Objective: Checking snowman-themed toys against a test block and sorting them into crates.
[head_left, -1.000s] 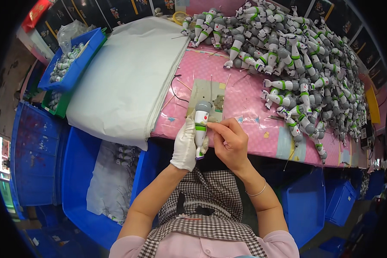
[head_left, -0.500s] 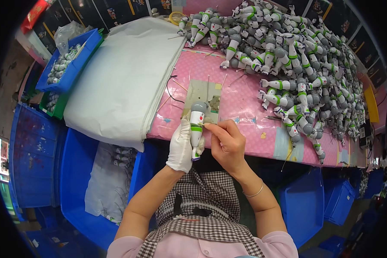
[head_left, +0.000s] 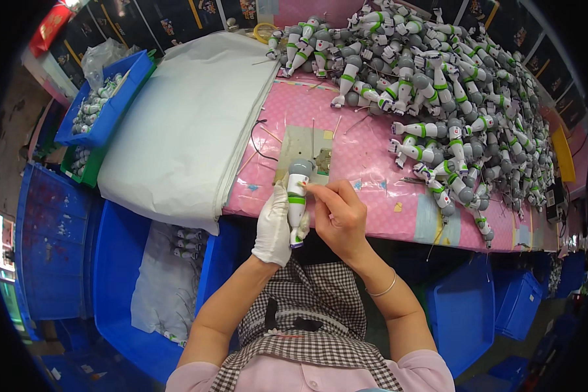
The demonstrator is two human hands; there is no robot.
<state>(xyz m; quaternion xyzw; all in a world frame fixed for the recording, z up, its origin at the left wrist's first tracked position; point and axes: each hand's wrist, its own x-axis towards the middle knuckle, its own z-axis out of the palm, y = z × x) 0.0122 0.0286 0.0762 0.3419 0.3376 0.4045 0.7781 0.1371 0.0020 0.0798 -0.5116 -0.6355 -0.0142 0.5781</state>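
White-green toy leg (head_left: 297, 199) upright, grey end up.

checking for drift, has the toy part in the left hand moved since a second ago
No. The toy part in the gloved left hand stays just below the small beige pad.

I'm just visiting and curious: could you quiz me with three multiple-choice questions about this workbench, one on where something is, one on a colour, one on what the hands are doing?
1. Where does the big pile of toy parts lie?
A. on the pink table top, far right
B. in the blue bin by the person's knees
C. on the floor

2. What colour is the glove on the left hand?
A. black
B. white
C. yellow

3. What is the right hand doing?
A. resting flat on the table
B. hanging at the person's side
C. touching the toy part that the left hand holds

Answers: 1 A, the heap covers the table's far right. 2 B, the glove is plainly white. 3 C, its fingertips meet the held part.
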